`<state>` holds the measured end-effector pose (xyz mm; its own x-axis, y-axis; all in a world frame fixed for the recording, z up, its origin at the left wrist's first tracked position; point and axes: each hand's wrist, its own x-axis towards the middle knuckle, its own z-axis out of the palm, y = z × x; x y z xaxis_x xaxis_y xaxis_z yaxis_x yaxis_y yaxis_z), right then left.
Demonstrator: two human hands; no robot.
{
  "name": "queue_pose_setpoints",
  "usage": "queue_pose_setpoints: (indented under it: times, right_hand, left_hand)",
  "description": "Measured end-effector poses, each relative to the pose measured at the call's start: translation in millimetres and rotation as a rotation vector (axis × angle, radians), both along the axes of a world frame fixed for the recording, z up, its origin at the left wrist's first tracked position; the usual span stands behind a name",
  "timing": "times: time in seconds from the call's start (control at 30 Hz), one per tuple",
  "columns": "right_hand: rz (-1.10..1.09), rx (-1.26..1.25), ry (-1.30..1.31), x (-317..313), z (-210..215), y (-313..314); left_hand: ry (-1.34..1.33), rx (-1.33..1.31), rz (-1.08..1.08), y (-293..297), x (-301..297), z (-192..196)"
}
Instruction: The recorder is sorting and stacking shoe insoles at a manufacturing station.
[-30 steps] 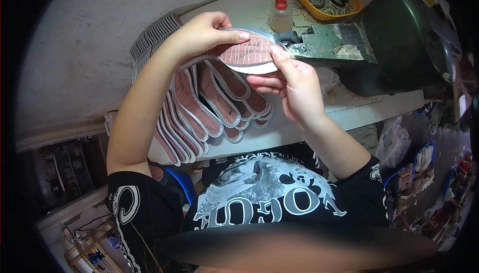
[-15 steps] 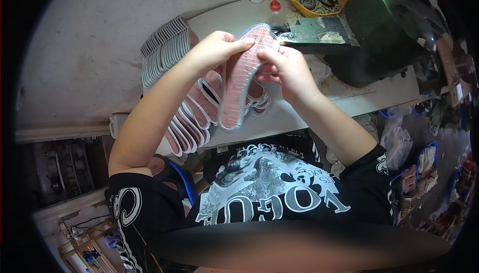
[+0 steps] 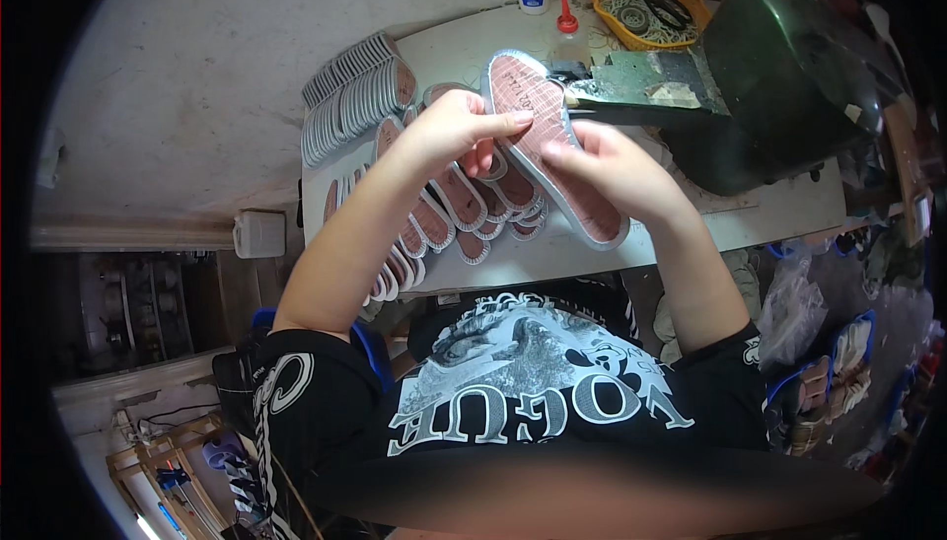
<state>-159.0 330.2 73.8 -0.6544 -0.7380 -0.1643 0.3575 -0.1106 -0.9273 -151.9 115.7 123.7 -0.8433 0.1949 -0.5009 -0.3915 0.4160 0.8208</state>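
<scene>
Both hands grip one shoe insole above the workbench.

The left hand (image 3: 459, 131) pinches the insole (image 3: 552, 145) at its left edge, fingers closed on it; the right hand (image 3: 617, 170) clasps its right edge. The insole, pink with a pale rim, lies lengthwise over a fanned row of insoles (image 3: 444, 215) on the table (image 3: 769, 215). A green machine (image 3: 789, 67) stands just right; an orange tray (image 3: 646, 7) sits beyond.

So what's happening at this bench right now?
A person holds a pink shoe insole with a pale rim up over the white worktable, left hand near its middle and right hand lower down. Rows of matching insoles lie fanned on the table beneath, and a dark green machine stands at the right.
</scene>
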Motion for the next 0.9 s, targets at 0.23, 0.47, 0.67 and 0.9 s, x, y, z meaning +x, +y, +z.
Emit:
queue_pose_setpoints:
  times: [0.23, 0.47, 0.67, 0.9]
  right_hand:
    - [-0.072, 0.116, -0.105, 29.1, 10.3, 42.4]
    - [-0.310, 0.028, 0.067, 40.5, 6.6, -31.9]
    - [-0.154, 0.185, 0.220, 80.4, 1.1, -96.8]
    - [0.053, 0.625, 0.809, 102.1, -4.9, -107.7]
  left_hand:
    - [0.206, -0.066, 0.189, -3.7, -8.1, -12.4]
    - [0.220, 0.174, 0.270, -44.5, -18.5, -23.0]
    - [0.657, -0.671, 0.946, -176.1, 112.8, -122.2]
    - [0.194, -0.983, 1.111, -177.1, 199.2, -137.9]
